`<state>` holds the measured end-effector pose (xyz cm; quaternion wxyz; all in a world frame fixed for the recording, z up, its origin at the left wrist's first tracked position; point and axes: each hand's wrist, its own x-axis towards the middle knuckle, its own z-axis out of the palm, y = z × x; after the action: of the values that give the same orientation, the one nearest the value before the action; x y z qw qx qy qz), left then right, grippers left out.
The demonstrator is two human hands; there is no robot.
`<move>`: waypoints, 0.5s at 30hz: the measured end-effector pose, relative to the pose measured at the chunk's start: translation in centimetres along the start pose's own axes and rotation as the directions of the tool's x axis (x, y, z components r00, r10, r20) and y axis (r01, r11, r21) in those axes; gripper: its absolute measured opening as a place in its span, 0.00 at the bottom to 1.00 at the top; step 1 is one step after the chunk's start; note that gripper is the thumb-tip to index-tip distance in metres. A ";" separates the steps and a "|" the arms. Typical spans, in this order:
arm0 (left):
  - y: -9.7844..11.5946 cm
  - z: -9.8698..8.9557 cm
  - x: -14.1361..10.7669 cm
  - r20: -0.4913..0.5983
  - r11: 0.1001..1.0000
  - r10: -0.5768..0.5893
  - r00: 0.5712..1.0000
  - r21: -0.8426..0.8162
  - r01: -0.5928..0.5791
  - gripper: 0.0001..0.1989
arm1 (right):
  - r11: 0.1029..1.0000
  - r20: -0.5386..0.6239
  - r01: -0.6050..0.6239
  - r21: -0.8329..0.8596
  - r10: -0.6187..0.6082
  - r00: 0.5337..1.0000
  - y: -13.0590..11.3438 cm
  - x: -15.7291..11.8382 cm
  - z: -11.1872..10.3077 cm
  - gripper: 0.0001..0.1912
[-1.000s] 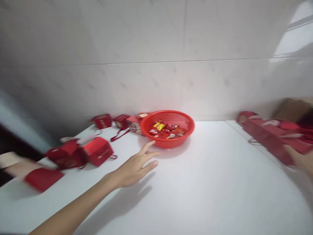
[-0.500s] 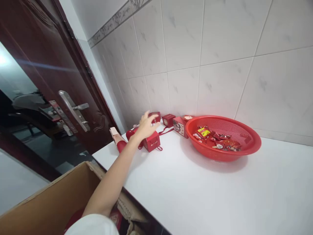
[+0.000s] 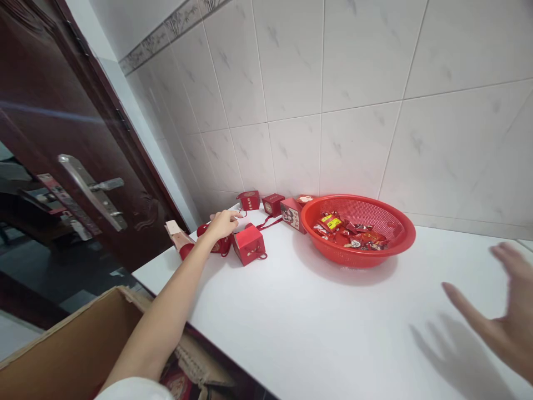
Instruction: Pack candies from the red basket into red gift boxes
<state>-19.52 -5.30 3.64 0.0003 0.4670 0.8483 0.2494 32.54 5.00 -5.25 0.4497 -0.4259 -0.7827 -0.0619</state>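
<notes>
My left hand [image 3: 224, 224] is stretched over the far left of the table, its fingers pinched together. At the fingertips runs a thin red ribbon [image 3: 245, 213] that leads to a small red gift box [image 3: 250, 200] against the wall. Just in front of that hand sits another red gift box [image 3: 249, 244] with a ribbon loop; more red boxes [image 3: 220, 245] lie partly hidden behind my wrist. At the right edge, my right hand [image 3: 506, 311] hovers above the table, blurred, thumb and fingers apart, holding nothing.
A red plastic basket [image 3: 406, 233] holds several wrapped sweets. Beside it stand a patterned box [image 3: 292, 215] and a dark red box [image 3: 273, 205]. Below the edge of the white table [image 3: 333, 322] is an open cardboard carton [image 3: 75, 339]. A tiled wall closes off the back.
My left hand has gone from spread fingers above the boxes to a pinch by the ribbon. My right hand has come into view at the right. The view has turned rightward.
</notes>
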 end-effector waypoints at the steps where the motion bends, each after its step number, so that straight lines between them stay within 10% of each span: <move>1: 0.5 0.0 -0.2 0.001 1.000 0.023 1.000 -0.012 -0.023 0.14 | 0.999 0.002 0.027 0.028 -0.027 1.000 -0.5 -0.3 0.7 0.41; 8: 7.1 2.6 -3.6 0.073 0.839 0.446 0.892 -0.381 -0.389 0.09 | 0.942 0.077 0.245 0.228 -0.268 0.960 -5.6 -0.4 3.3 0.29; 15: 12.6 5.7 -9.2 0.047 0.697 0.637 0.770 -0.462 -0.549 0.12 | 0.721 0.174 0.455 0.522 -0.612 0.771 -13.7 2.9 5.3 0.16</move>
<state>-2.99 -4.63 1.89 0.1071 0.7275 0.5714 0.3643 18.52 0.66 -2.27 0.3579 -0.0658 -0.9291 0.0654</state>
